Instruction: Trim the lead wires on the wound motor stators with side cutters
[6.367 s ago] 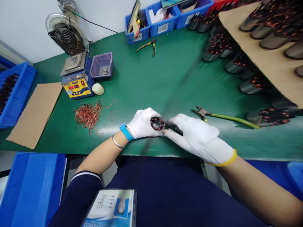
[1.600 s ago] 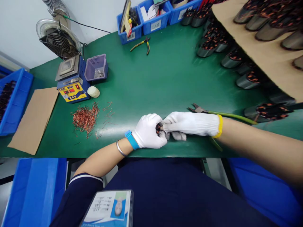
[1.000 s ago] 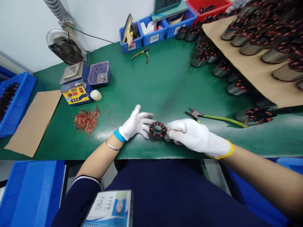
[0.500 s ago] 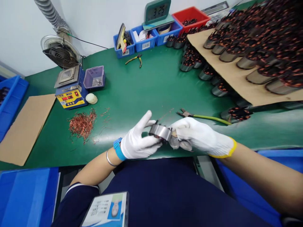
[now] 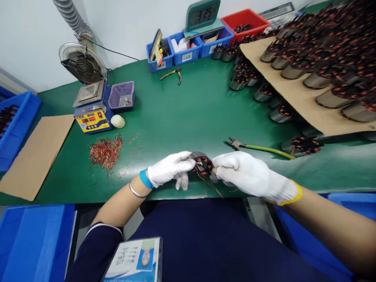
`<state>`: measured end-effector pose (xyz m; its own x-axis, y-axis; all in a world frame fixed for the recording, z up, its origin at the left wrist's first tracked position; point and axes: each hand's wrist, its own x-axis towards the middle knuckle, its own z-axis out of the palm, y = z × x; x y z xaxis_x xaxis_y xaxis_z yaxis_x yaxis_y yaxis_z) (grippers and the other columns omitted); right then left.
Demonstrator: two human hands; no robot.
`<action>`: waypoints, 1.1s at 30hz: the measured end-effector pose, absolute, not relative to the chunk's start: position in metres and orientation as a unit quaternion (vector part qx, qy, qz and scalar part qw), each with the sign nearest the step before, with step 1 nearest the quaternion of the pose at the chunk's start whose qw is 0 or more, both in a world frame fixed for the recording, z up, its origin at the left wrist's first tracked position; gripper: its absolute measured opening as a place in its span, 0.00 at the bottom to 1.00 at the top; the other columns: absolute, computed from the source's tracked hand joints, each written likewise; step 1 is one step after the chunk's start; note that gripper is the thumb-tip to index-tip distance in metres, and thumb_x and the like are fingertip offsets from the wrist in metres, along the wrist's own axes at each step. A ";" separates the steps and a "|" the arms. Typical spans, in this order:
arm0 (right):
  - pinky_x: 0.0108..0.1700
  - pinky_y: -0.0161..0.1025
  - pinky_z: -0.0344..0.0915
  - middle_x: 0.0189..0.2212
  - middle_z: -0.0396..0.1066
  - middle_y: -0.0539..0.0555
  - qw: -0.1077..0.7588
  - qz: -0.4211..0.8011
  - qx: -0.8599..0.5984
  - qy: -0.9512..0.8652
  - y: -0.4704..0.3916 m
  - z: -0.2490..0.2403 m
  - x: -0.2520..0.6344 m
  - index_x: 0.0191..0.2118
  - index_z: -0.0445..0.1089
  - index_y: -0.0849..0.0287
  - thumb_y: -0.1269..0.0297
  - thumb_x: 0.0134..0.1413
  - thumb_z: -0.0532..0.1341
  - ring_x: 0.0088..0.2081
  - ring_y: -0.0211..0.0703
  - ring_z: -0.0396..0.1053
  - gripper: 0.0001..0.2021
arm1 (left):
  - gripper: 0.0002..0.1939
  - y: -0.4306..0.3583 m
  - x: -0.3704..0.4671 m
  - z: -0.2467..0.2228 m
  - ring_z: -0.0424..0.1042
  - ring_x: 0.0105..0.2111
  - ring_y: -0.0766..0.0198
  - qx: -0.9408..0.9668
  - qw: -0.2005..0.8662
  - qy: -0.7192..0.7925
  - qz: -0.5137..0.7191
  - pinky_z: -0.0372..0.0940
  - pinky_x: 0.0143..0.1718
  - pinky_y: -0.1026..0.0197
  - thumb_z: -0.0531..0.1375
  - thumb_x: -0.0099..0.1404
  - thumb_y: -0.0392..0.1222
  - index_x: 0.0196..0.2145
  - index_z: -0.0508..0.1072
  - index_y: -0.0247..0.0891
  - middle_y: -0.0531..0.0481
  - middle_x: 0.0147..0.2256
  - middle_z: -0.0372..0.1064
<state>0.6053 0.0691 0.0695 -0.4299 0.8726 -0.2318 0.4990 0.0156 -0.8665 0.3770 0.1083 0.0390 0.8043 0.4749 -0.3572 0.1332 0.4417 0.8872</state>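
Observation:
My left hand [image 5: 172,170], in a white glove, grips the left side of a metal ring-shaped coil part [image 5: 202,164] with copper windings. The open face of the part is turned up toward me, and thin copper wires trail from its lower edge. On the right, my right hand [image 5: 245,172], gloved in white with a yellow cuff, is closed at the part's right edge; a small tan piece shows at its fingertips, too small to make out. Green-handled cutters [image 5: 261,149] lie on the table behind my right hand.
Copper wire scraps [image 5: 106,152] lie at the left, before a blue and yellow device [image 5: 94,120] and purple bin [image 5: 122,96]. Yellow-handled pliers [image 5: 172,73] lie near the blue bins [image 5: 187,56]. Many coil parts stand on and beside a brown board [image 5: 289,90] at the right.
The coil part has turned from side-on to showing its open, wound face. My left fingers have shifted to its left edge, and the whole view has moved slightly.

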 end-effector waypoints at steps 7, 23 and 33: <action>0.16 0.34 0.49 0.17 0.70 0.54 0.206 0.664 -0.461 -0.551 0.069 0.066 0.609 0.22 0.69 0.60 0.42 0.42 0.61 0.13 0.33 0.55 0.22 | 0.18 0.093 0.376 0.050 0.67 0.62 0.41 0.783 0.487 0.201 0.332 0.70 0.56 0.39 0.70 0.56 0.53 0.40 0.75 0.41 0.33 0.68 0.55; 0.21 0.36 0.53 0.16 0.64 0.51 0.186 0.546 -0.489 -0.654 0.070 0.069 0.603 0.20 0.67 0.57 0.49 0.48 0.57 0.18 0.37 0.58 0.17 | 0.34 0.109 0.375 0.042 0.74 0.22 0.61 0.514 0.792 0.302 0.131 0.69 0.21 0.60 0.64 0.60 0.65 0.52 0.70 0.35 0.42 0.34 0.75; 0.25 0.38 0.56 0.17 0.63 0.51 0.211 0.462 -0.457 -0.731 0.069 0.066 0.609 0.22 0.64 0.55 0.53 0.57 0.53 0.20 0.38 0.59 0.17 | 0.28 0.096 0.381 0.017 0.75 0.52 0.50 0.833 0.151 0.111 0.521 0.73 0.51 0.47 0.75 0.48 0.56 0.25 0.62 0.40 0.38 0.55 0.72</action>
